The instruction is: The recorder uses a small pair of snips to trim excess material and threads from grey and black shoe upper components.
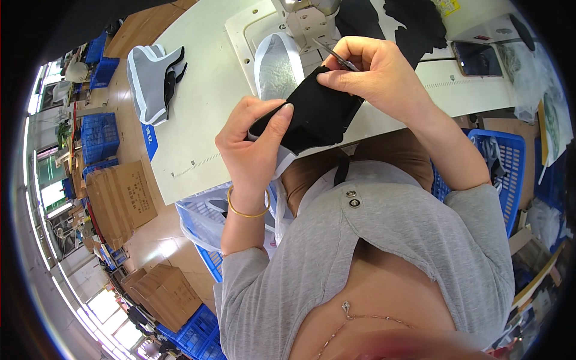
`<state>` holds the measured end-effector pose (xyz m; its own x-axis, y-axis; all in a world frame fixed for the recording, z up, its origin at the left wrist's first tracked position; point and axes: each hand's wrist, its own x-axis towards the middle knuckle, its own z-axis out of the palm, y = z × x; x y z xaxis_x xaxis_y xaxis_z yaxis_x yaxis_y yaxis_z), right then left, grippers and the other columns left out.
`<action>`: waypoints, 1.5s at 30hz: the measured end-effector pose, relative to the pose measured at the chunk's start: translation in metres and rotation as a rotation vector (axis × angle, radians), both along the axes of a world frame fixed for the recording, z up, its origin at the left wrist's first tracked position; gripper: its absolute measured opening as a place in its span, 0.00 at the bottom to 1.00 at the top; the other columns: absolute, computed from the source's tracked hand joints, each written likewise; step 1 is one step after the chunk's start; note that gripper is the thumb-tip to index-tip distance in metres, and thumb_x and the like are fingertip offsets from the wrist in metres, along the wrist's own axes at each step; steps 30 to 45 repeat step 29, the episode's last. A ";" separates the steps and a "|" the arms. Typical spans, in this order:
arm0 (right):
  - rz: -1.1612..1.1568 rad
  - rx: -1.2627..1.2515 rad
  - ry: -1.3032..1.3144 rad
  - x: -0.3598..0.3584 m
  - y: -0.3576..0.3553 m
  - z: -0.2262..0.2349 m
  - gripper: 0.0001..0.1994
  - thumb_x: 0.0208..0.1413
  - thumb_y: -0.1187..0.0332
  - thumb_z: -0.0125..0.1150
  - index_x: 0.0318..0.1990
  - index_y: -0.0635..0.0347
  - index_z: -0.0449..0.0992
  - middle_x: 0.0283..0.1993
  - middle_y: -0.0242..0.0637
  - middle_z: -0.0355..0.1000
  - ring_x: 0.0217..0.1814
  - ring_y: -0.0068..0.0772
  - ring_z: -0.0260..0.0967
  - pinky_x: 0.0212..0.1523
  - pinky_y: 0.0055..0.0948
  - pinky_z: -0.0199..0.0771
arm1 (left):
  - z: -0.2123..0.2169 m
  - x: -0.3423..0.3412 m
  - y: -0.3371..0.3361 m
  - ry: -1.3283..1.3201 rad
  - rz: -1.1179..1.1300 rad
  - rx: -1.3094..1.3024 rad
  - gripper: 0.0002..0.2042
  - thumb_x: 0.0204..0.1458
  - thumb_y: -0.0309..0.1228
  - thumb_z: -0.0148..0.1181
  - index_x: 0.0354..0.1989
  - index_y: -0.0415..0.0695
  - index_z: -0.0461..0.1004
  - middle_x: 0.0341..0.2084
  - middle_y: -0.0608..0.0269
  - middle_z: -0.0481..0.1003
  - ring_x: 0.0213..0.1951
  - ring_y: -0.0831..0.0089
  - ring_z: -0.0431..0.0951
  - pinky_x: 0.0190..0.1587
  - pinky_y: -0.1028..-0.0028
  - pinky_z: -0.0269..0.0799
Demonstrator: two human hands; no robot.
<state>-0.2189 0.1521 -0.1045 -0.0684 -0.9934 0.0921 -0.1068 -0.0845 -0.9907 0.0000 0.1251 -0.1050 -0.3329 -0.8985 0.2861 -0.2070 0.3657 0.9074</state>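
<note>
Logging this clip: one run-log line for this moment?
left hand: grips black fabric piece | right hand: small snips at fabric edge | sewing table

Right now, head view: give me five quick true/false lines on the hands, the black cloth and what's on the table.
1. Both hands hold the black cloth. True: the left hand grips its lower left edge, the right hand its top.
2. The right hand also holds small snips. True: thin metal blades stick out from its fingers.
3. The grey and white piece lies under the left hand. False: it lies apart, at the table's left end.
4. The left wrist is bare. False: it wears a thin gold bangle.
5. The phone lies at the left end of the table. False: it lies at the right end.
</note>
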 end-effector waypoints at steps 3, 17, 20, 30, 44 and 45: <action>0.004 0.028 -0.039 0.001 0.000 0.000 0.10 0.52 0.68 0.69 0.32 0.66 0.77 0.27 0.28 0.70 0.32 0.15 0.64 0.33 0.20 0.66 | 0.002 0.002 0.001 0.003 -0.011 0.018 0.04 0.49 0.20 0.67 0.34 0.36 0.81 0.23 0.67 0.72 0.27 0.81 0.70 0.33 0.82 0.64; 0.093 -0.005 -0.122 0.013 -0.004 0.008 0.10 0.53 0.72 0.67 0.41 0.69 0.78 0.31 0.33 0.76 0.34 0.17 0.71 0.35 0.20 0.72 | 0.072 0.005 -0.075 -0.406 -0.289 -0.289 0.04 0.48 0.22 0.65 0.32 0.37 0.80 0.27 0.64 0.78 0.30 0.78 0.75 0.35 0.78 0.70; 0.023 -0.039 -0.165 0.027 -0.006 0.006 0.07 0.56 0.73 0.65 0.36 0.70 0.77 0.29 0.33 0.75 0.31 0.19 0.74 0.33 0.19 0.72 | 0.089 -0.009 -0.114 -0.492 -0.460 -0.127 0.05 0.47 0.25 0.66 0.32 0.38 0.81 0.27 0.66 0.78 0.30 0.79 0.76 0.36 0.78 0.70; -0.057 0.086 -0.518 0.015 -0.017 0.019 0.08 0.59 0.68 0.63 0.40 0.64 0.75 0.27 0.34 0.75 0.28 0.16 0.71 0.29 0.15 0.66 | 0.116 -0.057 -0.170 -0.568 -0.447 0.333 0.22 0.43 0.33 0.74 0.46 0.40 0.75 0.41 0.67 0.75 0.46 0.77 0.73 0.50 0.76 0.66; -0.057 0.086 -0.518 0.015 -0.017 0.019 0.08 0.59 0.68 0.63 0.40 0.64 0.75 0.27 0.34 0.75 0.28 0.16 0.71 0.29 0.15 0.66 | 0.116 -0.057 -0.170 -0.568 -0.447 0.333 0.22 0.43 0.33 0.74 0.46 0.40 0.75 0.41 0.67 0.75 0.46 0.77 0.73 0.50 0.76 0.66; -0.057 0.086 -0.518 0.015 -0.017 0.019 0.08 0.59 0.68 0.63 0.40 0.64 0.75 0.27 0.34 0.75 0.28 0.16 0.71 0.29 0.15 0.66 | 0.116 -0.057 -0.170 -0.568 -0.447 0.333 0.22 0.43 0.33 0.74 0.46 0.40 0.75 0.41 0.67 0.75 0.46 0.77 0.73 0.50 0.76 0.66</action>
